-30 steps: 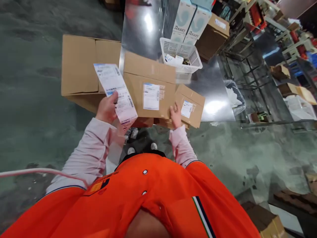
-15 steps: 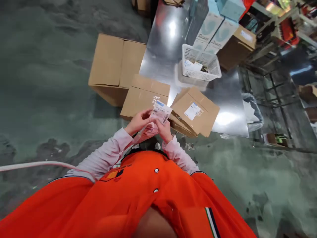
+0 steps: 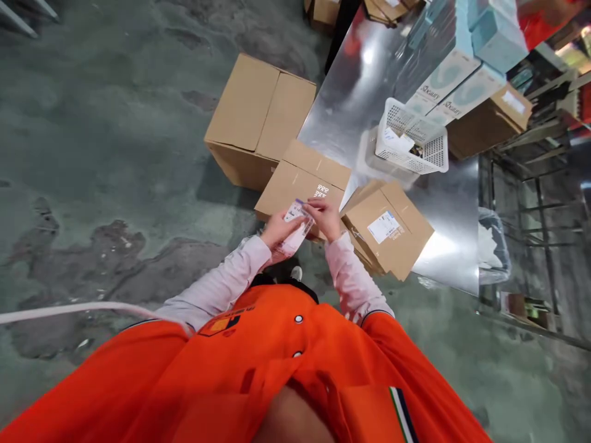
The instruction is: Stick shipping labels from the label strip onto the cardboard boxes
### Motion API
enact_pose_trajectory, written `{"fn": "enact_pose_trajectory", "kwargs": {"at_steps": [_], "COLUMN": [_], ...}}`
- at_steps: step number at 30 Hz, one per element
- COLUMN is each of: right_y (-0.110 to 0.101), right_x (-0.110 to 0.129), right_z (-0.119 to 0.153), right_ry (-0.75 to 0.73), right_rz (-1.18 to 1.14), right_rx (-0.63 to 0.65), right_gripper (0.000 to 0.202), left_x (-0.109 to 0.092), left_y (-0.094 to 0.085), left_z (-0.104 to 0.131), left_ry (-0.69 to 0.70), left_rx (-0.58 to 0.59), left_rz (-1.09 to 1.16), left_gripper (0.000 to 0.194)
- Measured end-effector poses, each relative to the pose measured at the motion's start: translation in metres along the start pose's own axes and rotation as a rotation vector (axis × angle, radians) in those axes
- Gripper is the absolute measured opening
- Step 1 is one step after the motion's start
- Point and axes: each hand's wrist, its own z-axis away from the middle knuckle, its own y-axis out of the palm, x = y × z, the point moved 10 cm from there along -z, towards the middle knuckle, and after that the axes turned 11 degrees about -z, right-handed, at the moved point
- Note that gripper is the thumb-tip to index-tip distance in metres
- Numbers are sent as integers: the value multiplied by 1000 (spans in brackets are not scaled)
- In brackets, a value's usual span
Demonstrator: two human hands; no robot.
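Observation:
My left hand (image 3: 281,229) is closed on a strip of printed white labels (image 3: 298,237), which hangs down in front of my body. My right hand (image 3: 324,216) pinches the upper edge of the same strip from the other side. Just beyond my hands lies a flat-topped brown carton (image 3: 302,178) with small white print on it. To the right is a stack of flattened cartons (image 3: 401,231), the top one bearing a white shipping label (image 3: 383,227).
A large closed carton (image 3: 263,111) stands at the left of the metal table (image 3: 335,117). On the table are a white perforated basket (image 3: 410,161) holding papers and light-blue boxes (image 3: 447,83). A bag-lined bin (image 3: 492,246) stands past the table's right edge.
The view has shifted, so the table and cartons appear farther right and slightly lower. My right hand has moved from the strip's lower part to its top edge, and the strip is lower.

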Motion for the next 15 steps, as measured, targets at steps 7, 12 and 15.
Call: {"fn": "enact_pose_trajectory", "kwargs": {"at_steps": [7,12,15], "right_y": [-7,42,89], "right_x": [-34,-43,-48], "right_z": [-98,-88,-21], "right_ry": [101,-57,-243], "right_rz": [589,945,939], "right_rx": [-160,136,489], "right_gripper": [40,73,66], "left_x": [70,112,88], "left_y": [-7,-34,-57], "left_z": [20,80,74], "left_ry": [-219,-342,-291], "left_rx": [273,341,282], "left_rz": [111,17,-73], "left_gripper": [65,59,58]}}
